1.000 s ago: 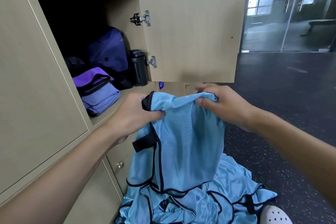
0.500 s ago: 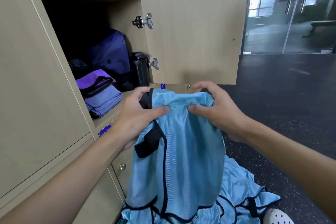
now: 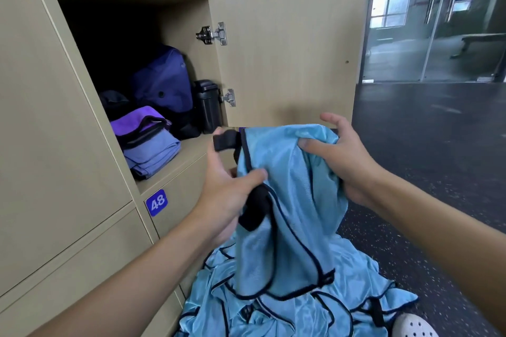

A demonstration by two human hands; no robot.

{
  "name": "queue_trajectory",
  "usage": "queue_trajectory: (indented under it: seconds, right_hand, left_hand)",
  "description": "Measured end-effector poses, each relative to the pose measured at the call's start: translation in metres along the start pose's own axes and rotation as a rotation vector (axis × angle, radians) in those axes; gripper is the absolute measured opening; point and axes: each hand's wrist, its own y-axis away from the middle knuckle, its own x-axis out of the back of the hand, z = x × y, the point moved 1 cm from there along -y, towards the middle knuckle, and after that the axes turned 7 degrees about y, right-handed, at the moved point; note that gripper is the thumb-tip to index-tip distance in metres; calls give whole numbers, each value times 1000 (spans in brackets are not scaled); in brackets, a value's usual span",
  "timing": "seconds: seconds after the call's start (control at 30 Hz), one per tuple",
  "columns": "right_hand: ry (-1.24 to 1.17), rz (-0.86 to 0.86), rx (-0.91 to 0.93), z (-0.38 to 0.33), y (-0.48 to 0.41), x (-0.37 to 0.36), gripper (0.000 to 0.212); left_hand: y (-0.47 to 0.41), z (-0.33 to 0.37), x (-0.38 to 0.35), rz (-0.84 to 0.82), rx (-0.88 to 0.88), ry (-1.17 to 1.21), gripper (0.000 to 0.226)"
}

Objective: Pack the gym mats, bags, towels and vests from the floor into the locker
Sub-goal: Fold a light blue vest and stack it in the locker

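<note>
— What's the cloth?
— Shiny sky-blue mesh vest [image 3: 290, 200], black-piped, hanging limp just outside the open locker [image 3: 287, 63].
— Hands?
— I see my left hand [image 3: 227, 194] pinching its edge, right hand [image 3: 345, 156] gripping the top fold, both apart.

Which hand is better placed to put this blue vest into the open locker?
Probably the left. The left hand grips the vest on the side nearest the locker opening; the right hand holds it farther out, before the open door.
</note>
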Motion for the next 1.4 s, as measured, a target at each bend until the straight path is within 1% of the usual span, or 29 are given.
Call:
queue_trajectory:
  seconds: [0.07,0.1,0.17,0.2,0.27,0.3,0.37,0.43,0.5,0.57,0.6,0.7,0.73,0.77,0.8,0.87,0.93,1.0,1.07,1.13,1.2,1.23,1.3,1.33,1.4]
  right_hand:
    - [-10,-97,-34,3,-1,3,79]
    - [40,-123,-16,5,-2,4,80]
    - [189,-105,57,8,-2,1,72]
    - [238,-87,91,8,-1,-1,64]
    - [289,-74,142,8,-1,-5,50]
    - [321,-67,164,8,0,-7,49]
    - [423,-42,214,9,0,-11,55]
    - [511,-17,264,8,2,-14,54]
    - [541,0,283,7,4,-17,47]
    - [540,10,285,7,7,-20,43]
    - [540,12,285,7,8,-22,43]
    - [530,7,267,7,12,-28,44]
    - [530,8,261,7,13,-29,44]
    - [528,10,257,6,14,-30,45]
    - [521,15,255,5,14,-31,46]
    - [491,18,242,3,14,-32,48]
    - [451,-7,219,2,16,-34,49]
    - [443,-32,221,1,18,-38,51]
    - [441,-49,219,0,19,-40,52]
    - [413,-78,204,-1,19,-41,52]
    - [322,-132,151,-2,20,-41,51]
    - [233,-169,104,-3,22,-42,49]
    - [-11,-273,-3,-4,24,-44,40]
    - [-133,-323,-43,-5,24,-44,36]
    - [-334,-374,-87,-8,24,-44,36]
  left_hand:
    - [-6,10,4,51,-46,-34,81]
    - [-8,13,7,68,-58,-66,78]
    - [-11,14,13,76,-57,-166,73]
    - [-12,14,15,65,-49,-205,66]
    - [-12,13,14,17,-4,-192,46]
    - [-12,13,12,-2,17,-168,35]
    - [-12,10,11,12,35,-137,19]
    - [-12,7,9,76,-20,-173,12]
    - [-12,5,9,156,-152,-316,7]
    - [-11,8,6,217,-293,-466,12]
    - [-10,10,5,216,-362,-512,23]
    - [-8,9,6,114,-550,-606,80]
    - [-8,8,8,80,-594,-646,89]
    - [-9,9,9,53,-636,-688,91]
    - [-10,10,10,30,-669,-726,87]
    - [-12,11,11,-15,-697,-794,69]
    - [-15,8,13,-40,-688,-860,46]
    - [-16,4,13,-63,-627,-878,34]
    - [-14,3,9,-106,-550,-855,28]
    - [-13,2,5,-156,-490,-804,26]
    - [-12,2,3,-200,-390,-704,27]
    - [-13,2,4,-218,-328,-654,35]
    - [-14,3,8,-243,-233,-587,68]
    - [-14,4,10,-261,-208,-563,77]
    - [-12,6,11,-291,-207,-542,85]
